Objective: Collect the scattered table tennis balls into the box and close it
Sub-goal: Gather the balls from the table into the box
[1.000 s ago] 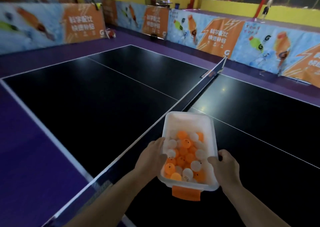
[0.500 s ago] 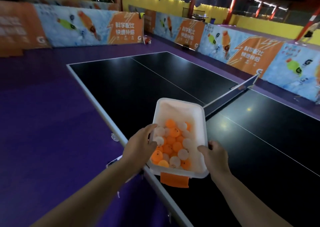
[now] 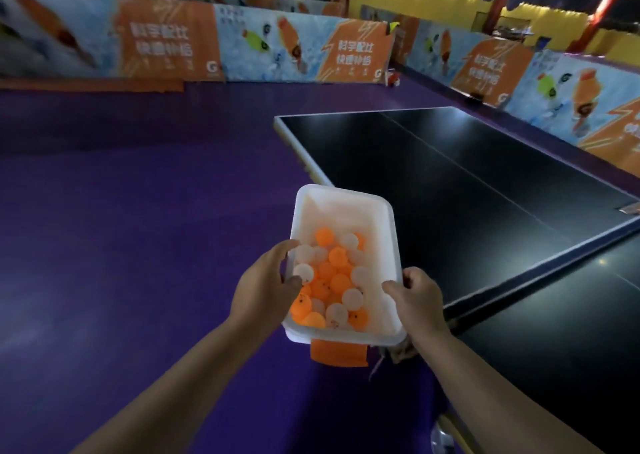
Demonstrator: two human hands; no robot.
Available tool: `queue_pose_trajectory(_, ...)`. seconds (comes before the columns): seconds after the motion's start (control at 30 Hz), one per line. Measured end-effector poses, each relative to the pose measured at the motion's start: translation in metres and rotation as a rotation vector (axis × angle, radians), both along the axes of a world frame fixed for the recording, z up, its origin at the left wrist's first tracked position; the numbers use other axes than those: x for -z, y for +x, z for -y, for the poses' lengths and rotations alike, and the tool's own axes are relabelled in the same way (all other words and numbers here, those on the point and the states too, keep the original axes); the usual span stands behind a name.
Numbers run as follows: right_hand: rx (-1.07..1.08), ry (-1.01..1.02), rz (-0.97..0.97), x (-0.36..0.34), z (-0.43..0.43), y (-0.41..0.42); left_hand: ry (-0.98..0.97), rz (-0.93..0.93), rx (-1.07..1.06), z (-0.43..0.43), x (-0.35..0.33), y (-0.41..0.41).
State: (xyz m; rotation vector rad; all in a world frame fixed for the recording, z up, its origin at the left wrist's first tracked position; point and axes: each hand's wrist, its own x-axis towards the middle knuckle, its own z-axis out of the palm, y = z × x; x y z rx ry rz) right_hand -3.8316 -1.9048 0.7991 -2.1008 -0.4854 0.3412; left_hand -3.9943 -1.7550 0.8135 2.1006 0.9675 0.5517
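A white translucent plastic box point(image 3: 343, 208) with an orange latch point(image 3: 338, 354) on its near end is held in the air in front of me, with no lid on it. Several orange and white table tennis balls point(image 3: 332, 277) lie piled in its near half. My left hand point(image 3: 266, 289) grips the box's left rim, thumb inside. My right hand point(image 3: 417, 298) grips the right rim. The box hangs over the purple floor, just left of the table's edge.
A black table tennis table point(image 3: 467, 190) stretches to the right, its net point(image 3: 540, 270) running along near my right arm. Purple floor point(image 3: 138, 228) spreads to the left. Printed orange and blue barrier boards point(image 3: 294, 52) ring the court.
The view has swung left. The box, still held by both hands, has gone from above the table to beyond its left edge, over the floor.
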Motion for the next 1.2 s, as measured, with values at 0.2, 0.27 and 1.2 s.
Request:
queue_pose_trajectory(0.2,-0.084,-0.029,-0.033,0.027,-0.050,-0.054,-0.061,-0.074,-0.115,-0.036,0.023,-0.062)
queue_pose_trajectory(0.27,-0.106,-0.041,-0.035,0.033,-0.054,-0.063,-0.084,-0.086,-0.144,-0.037,0.032,-0.074)
queue_pose_trajectory(1.2,-0.333,-0.152,-0.111,0.069,-0.190,0.000,-0.251,-0.284,-0.428,-0.139,0.089,-0.020)
